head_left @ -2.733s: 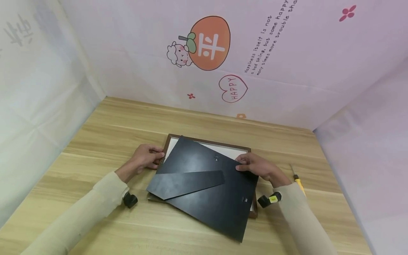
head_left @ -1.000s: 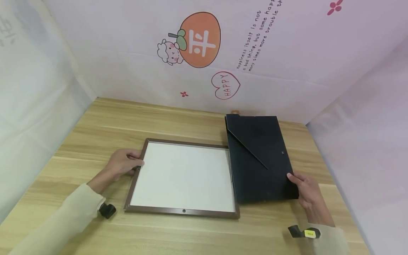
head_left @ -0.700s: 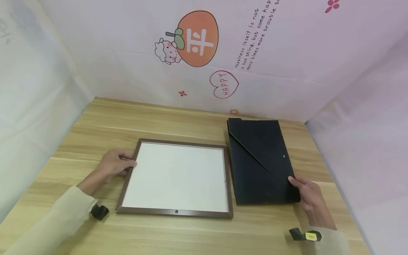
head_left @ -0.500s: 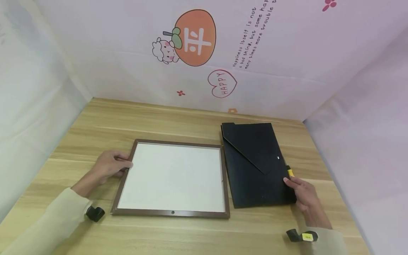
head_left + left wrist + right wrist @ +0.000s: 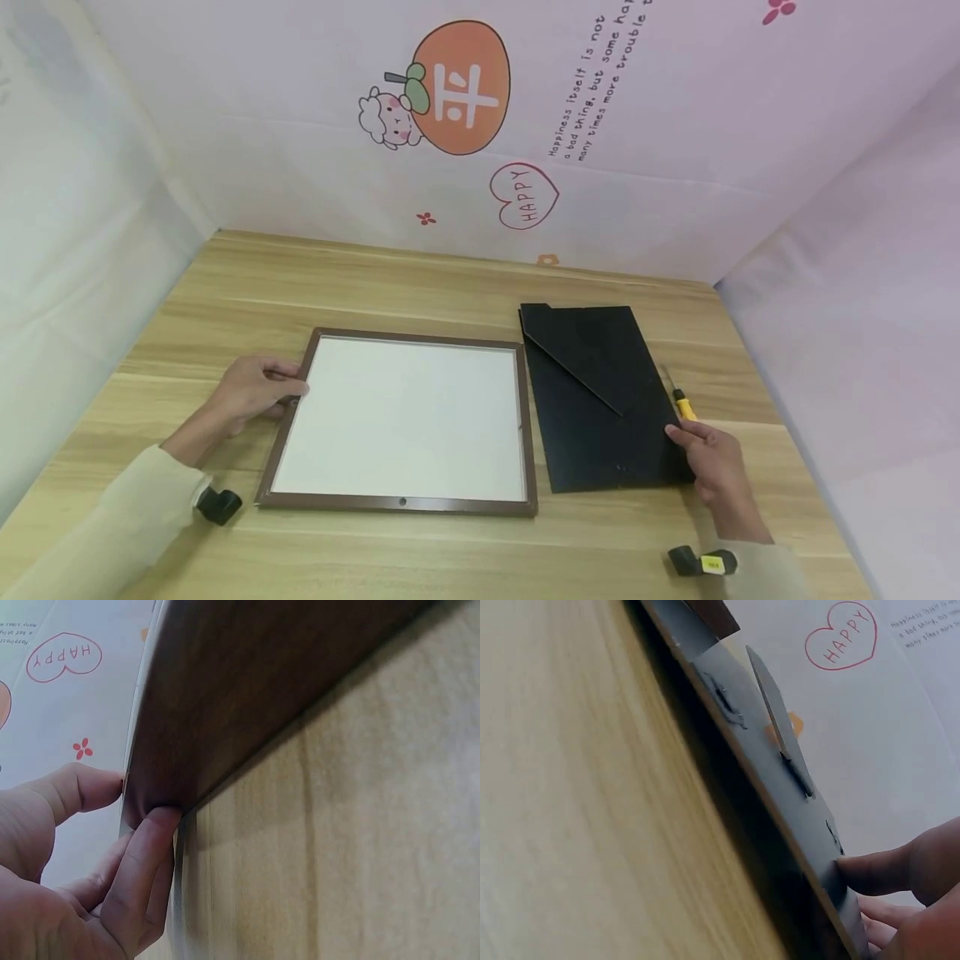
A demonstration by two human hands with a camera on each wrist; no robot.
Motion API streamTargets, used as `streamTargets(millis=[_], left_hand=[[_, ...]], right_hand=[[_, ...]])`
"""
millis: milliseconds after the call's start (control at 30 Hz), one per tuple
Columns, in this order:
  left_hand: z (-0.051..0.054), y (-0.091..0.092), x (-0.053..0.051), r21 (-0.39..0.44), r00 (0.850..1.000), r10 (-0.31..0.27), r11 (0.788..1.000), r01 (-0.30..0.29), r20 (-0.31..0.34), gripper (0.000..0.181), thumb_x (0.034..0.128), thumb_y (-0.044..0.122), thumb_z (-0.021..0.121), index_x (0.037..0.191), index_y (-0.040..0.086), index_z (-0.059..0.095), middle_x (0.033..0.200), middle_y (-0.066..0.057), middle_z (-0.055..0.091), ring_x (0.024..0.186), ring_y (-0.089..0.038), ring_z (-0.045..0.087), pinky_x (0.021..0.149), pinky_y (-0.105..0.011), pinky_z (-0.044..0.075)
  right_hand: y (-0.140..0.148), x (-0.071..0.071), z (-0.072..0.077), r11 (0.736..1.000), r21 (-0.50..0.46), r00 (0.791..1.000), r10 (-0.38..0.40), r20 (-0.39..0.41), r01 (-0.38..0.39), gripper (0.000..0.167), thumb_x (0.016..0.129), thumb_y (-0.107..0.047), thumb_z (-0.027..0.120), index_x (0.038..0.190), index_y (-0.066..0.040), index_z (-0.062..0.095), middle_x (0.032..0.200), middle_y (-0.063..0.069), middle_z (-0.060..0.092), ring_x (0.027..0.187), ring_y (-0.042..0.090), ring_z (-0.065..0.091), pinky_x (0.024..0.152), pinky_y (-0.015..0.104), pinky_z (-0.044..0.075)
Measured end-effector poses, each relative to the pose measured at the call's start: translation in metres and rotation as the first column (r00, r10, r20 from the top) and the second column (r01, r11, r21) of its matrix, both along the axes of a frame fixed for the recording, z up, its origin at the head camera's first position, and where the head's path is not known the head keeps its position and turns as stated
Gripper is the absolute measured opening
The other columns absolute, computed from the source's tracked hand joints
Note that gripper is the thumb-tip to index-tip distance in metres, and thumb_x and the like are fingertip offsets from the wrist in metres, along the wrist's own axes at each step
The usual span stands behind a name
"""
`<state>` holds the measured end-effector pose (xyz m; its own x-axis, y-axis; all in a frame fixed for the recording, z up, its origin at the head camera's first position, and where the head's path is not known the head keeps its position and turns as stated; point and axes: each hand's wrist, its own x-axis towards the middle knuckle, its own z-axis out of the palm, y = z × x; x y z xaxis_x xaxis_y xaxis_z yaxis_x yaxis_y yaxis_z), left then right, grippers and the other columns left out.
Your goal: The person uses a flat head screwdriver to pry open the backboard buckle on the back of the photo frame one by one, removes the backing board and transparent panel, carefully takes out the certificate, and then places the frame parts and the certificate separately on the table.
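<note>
A brown frame (image 5: 528,433) with a white panel (image 5: 408,417) inside lies on the table. The left hand (image 5: 251,392) grips its left edge, thumb on top; in the left wrist view the left hand (image 5: 97,877) pinches the frame's dark side (image 5: 217,697). Right of the frame is a black backing board (image 5: 585,442) with a stand flap (image 5: 570,350). The right hand (image 5: 712,458) holds the board's right edge near its front corner. In the right wrist view the right hand (image 5: 922,892) has its thumb on the board (image 5: 780,802), which is tilted with a gap beneath.
A yellow and black screwdriver (image 5: 684,406) lies just right of the black board, close to the right hand. The wooden table (image 5: 375,554) is bounded by printed white cloth (image 5: 300,150) at the back and by cloth at both sides.
The black board was over the frame and is now to its right, recently lowering towards the table. The frame and left hand have shifted left in view. More of the screwdriver shows.
</note>
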<state>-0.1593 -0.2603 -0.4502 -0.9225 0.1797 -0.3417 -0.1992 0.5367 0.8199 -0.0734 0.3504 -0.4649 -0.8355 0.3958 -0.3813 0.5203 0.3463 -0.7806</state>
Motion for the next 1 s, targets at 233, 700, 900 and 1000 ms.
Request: streamTargets(millis=[233,700,900,1000], left_hand=[[-0.0011,-0.0006,0.0002,-0.006,1.000,0.006,1.000,-0.006,0.004,0.054,0.0913,0.018,0.069,0.131,-0.012,0.049,0.122,-0.028,0.057,0.097,-0.024,0.066,0.081,-0.031,0.061],[-0.0001,-0.0003,0.0010,-0.020,1.000,0.010,1.000,-0.010,0.000,0.054,0.0918,0.019,0.069,0.131,-0.012,0.049,0.122,-0.029,0.056,0.099,-0.026,0.065,0.080,-0.032,0.062],[-0.0004,0.0007,-0.0002,-0.023,1.000,0.017,1.000,-0.017,0.001,0.054,0.0912,0.019,0.069,0.131,-0.012,0.049,0.122,-0.028,0.057,0.099,-0.026,0.065,0.080,-0.031,0.062],[-0.0001,0.0014,-0.0004,-0.023,1.000,0.016,1.000,-0.016,0.003,0.054,0.0912,0.019,0.069,0.131,-0.011,0.049,0.122,-0.027,0.057,0.098,-0.024,0.065,0.080,-0.031,0.062]], right_hand=[[-0.0069,0.0025,-0.0006,0.969,0.245,0.998,-0.025,-0.049,0.036,0.049,0.097,-0.027,0.061,0.131,0.008,0.056,0.125,0.028,0.063,0.102,0.020,0.062,0.077,0.019,0.052],[-0.0090,0.0066,0.0040,0.817,0.576,0.993,0.063,-0.098,0.005,0.039,0.086,-0.027,0.076,0.109,0.005,0.072,0.092,0.020,0.075,0.093,0.041,0.067,0.070,0.040,0.053],[-0.0074,0.0064,0.0020,0.787,0.616,0.993,0.081,-0.091,-0.007,0.040,0.085,-0.027,0.076,0.108,0.005,0.071,0.086,0.018,0.075,0.091,0.042,0.068,0.076,0.047,0.050],[-0.0066,0.0069,0.0001,0.786,0.619,0.994,0.077,-0.084,-0.008,0.042,0.085,-0.028,0.076,0.110,0.006,0.070,0.087,0.018,0.075,0.092,0.042,0.067,0.079,0.049,0.049]])
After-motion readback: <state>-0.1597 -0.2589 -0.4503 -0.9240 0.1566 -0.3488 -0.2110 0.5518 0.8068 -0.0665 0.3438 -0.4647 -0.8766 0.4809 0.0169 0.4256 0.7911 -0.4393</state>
